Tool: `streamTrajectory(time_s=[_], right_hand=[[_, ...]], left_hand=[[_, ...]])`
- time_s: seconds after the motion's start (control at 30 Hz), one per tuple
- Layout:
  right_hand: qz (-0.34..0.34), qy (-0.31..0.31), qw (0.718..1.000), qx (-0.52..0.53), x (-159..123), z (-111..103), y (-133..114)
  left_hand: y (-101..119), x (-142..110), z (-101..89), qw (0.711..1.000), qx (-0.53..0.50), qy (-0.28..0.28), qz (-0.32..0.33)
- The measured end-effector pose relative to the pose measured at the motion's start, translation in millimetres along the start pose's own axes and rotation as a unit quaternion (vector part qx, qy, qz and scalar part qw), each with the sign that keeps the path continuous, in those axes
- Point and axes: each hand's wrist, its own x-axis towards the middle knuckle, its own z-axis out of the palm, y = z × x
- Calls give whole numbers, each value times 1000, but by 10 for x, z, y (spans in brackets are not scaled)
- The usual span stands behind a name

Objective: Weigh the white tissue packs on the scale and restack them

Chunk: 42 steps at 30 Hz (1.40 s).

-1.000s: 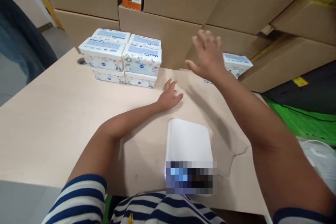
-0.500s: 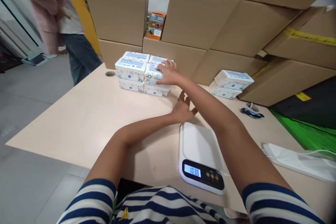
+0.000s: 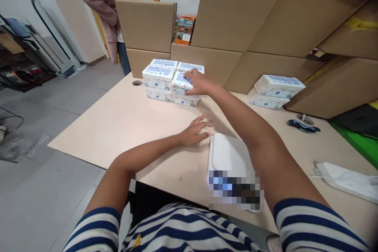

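Several white tissue packs (image 3: 159,80) with blue print and leaf patterns stand in a two-layer block toward the back of the table. My right hand (image 3: 201,82) reaches over to the front right upper tissue pack (image 3: 178,84), its fingers on the top and its thumb at the front side. Lower down, my left hand (image 3: 195,132) hovers close above or rests on the tabletop with fingers spread, holding nothing. Its thumb is close to the far left corner of a white digital scale (image 3: 230,153). The scale's display is blurred out, and my right forearm covers its right side.
Two more tissue packs (image 3: 277,86) are stacked at the right. Cardboard boxes (image 3: 227,19) line the table's back, with a small orange box (image 3: 185,30) among them. A dark hair tie (image 3: 302,126) and a white power strip (image 3: 345,181) lie right. A person (image 3: 103,12) stands behind.
My left hand has drawn back left, away from under my right forearm. My right hand stays at the same tissue pack. The view has shifted left, and the person behind has moved.
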Motion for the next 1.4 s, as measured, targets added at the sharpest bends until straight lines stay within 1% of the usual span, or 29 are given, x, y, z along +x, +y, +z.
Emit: streamTrajectory(time_s=[0.1,0.17,0.2,0.3,0.4,0.5,0.6,0.67,0.77,0.83,0.9,0.97,1.07,1.17,1.3,1.33,1.4], right_hand=[[7,-15,1000,18,-125,-105,88],[10,-1,1000,19,-326,-219,159],[11,12,1000,20,-474,-284,191],[1,40,998,50,-1080,-459,247],[-9,26,994,106,-1772,-520,278],[23,-3,987,158,-2328,-501,337],[47,-26,984,167,-2671,-494,394],[45,-32,987,152,-2813,-492,391],[28,-39,991,128,-2966,-445,310],[15,-37,993,109,-3045,-377,239],[5,-34,995,96,-3106,-300,186],[3,-36,995,96,-3153,-237,161],[6,-42,994,105,-3212,-183,155],[14,-41,993,107,-3269,-160,144],[25,-35,995,93,-3321,-152,107],[23,-37,995,89,-3323,-150,97],[16,-42,996,81,-3316,-142,78]], left_hand=[[-90,14,-23,999,-41,26,-4],[-141,8,-35,995,-75,62,4],[-162,8,-39,993,-89,81,12],[-216,26,-43,986,-104,120,43],[-244,51,-42,984,-98,130,74],[-210,33,-49,985,-65,110,117],[-126,-4,-79,981,-4,82,176],[-71,-18,-104,971,40,68,226],[-22,-17,-122,945,119,33,302],[-17,-4,-117,928,169,17,331],[-27,16,-110,921,195,18,336],[-40,37,-108,926,197,21,322],[-45,61,-110,934,186,12,304],[-31,74,-105,931,179,-1,318],[5,73,-93,930,174,2,325],[15,68,-92,926,178,5,333],[35,52,-93,908,198,7,369]])
